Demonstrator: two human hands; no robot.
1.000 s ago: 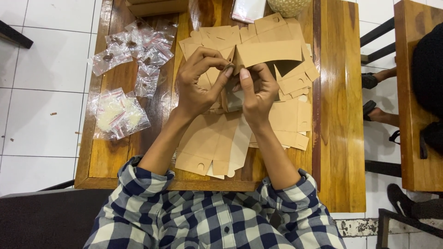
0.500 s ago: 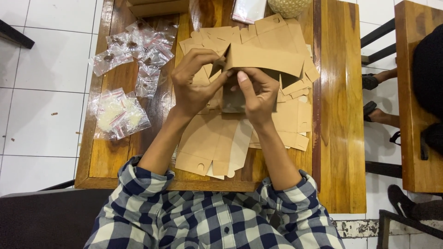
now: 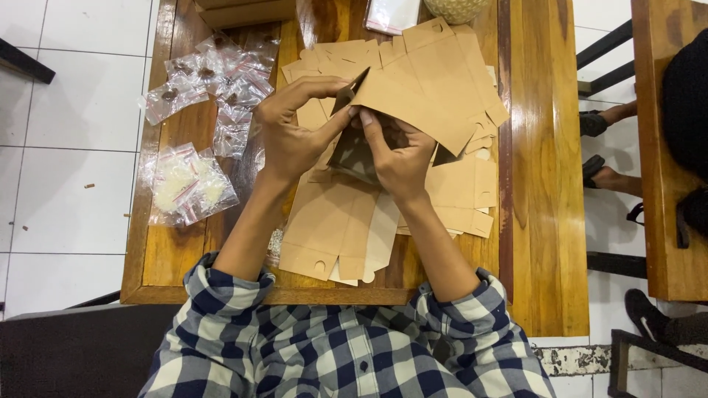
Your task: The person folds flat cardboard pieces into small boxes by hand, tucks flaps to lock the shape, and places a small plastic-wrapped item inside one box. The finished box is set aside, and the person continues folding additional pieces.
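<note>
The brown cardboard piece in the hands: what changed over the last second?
Both hands, left hand and right hand, kept their grip and opened the cardboard box blank out, its flap swinging up and away. The flat blanks and plastic bags on the wooden table stayed put.

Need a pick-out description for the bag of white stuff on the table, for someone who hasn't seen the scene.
Start at the wooden table and go to its left edge, left of the person's left hand. Nearer the person than the cluster of small clear bags with dark contents lies the clear bag of white contents. It is the larger one, and the only white-filled one.
</note>
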